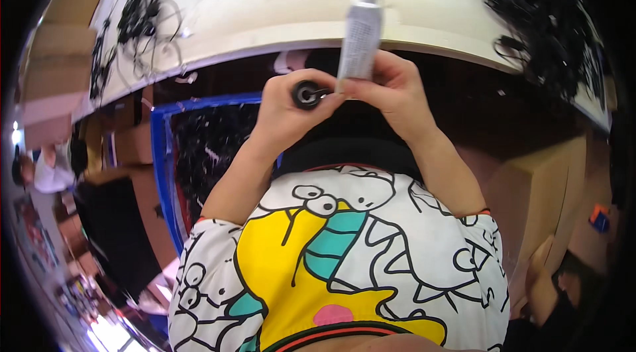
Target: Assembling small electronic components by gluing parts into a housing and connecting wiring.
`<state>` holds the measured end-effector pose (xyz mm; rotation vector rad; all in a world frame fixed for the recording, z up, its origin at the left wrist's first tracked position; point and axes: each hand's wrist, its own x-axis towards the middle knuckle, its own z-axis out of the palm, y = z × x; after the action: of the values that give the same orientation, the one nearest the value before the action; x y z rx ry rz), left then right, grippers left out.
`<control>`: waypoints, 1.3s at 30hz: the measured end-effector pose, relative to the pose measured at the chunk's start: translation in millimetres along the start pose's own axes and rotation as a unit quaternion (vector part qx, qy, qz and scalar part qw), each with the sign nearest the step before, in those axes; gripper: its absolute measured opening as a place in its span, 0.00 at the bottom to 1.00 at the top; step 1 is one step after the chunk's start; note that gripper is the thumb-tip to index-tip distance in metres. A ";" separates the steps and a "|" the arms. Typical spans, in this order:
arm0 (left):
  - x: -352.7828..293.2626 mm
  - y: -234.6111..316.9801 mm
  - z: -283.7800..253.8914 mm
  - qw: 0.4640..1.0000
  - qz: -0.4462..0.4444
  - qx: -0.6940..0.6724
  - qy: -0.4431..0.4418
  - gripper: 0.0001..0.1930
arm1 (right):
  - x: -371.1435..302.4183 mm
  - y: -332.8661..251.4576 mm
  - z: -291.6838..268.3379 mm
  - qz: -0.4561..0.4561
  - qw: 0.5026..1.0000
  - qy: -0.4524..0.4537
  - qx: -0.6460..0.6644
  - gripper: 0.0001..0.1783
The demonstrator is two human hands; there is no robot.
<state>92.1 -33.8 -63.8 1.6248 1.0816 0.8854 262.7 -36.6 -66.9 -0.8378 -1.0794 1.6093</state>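
My left hand [281, 110] is closed around a short black cylindrical part [307, 95], whose round end with a lighter ring inside faces up. Between the thumb and fingers of my right hand [401, 97] is a whitish squeeze tube [361, 40] with a long narrow nozzle. The nozzle points away from me, over the table's near edge, and the tube's lower end sits by my right thumb. Both hands nearly touch at the fingertips, in front of my chest. Some thin piece lies between the fingertips, too small to make out.
Tangled black cables [136, 14] lie on the left of the white table [265, 14], and more cables [540, 20] on its right. A blue crate [162, 153] of black parts stands at my left. Cardboard [543, 186] is at my right; people [53, 166] are nearby.
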 end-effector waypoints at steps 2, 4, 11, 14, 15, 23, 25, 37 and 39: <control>-8.8 1.2 -3.4 0.999 -0.029 -0.025 -0.001 0.05 | -0.3 6.1 2.4 0.014 1.000 -0.020 0.000 0.11; -13.5 -3.1 -7.5 0.999 -0.035 -0.023 0.011 0.04 | 3.9 7.7 8.1 0.030 0.999 -0.034 0.001 0.10; -17.2 -0.9 -9.3 1.000 0.011 0.020 -0.013 0.06 | 6.2 5.0 8.6 0.013 0.997 -0.020 -0.071 0.09; -16.2 -5.8 -10.1 0.999 -0.027 -0.015 -0.021 0.06 | 5.3 1.3 12.5 -0.002 0.999 0.000 -0.045 0.08; -16.9 -6.4 -10.3 0.999 -0.026 -0.017 -0.019 0.06 | 6.0 -2.0 15.2 -0.012 0.999 0.026 -0.030 0.07; -15.5 2.6 -11.2 0.999 -0.001 -0.031 -0.032 0.11 | 11.1 -21.8 10.8 -0.010 0.982 0.029 -0.187 0.10; -12.5 8.4 -17.7 0.995 -0.007 -0.099 0.015 0.16 | 11.5 -23.4 12.9 -0.002 0.958 0.012 -0.288 0.12; -9.1 7.1 -21.2 0.983 0.000 -0.171 0.072 0.12 | 19.9 -8.0 30.7 -0.211 0.899 -0.019 -0.382 0.07; -8.9 4.8 -23.1 0.981 -0.002 -0.177 0.080 0.11 | 22.7 -9.4 31.8 -0.193 0.885 -0.038 -0.422 0.07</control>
<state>69.2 -35.6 -53.2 1.2720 0.9694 1.1514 231.2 -21.6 -47.0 -1.0193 -1.9187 0.8020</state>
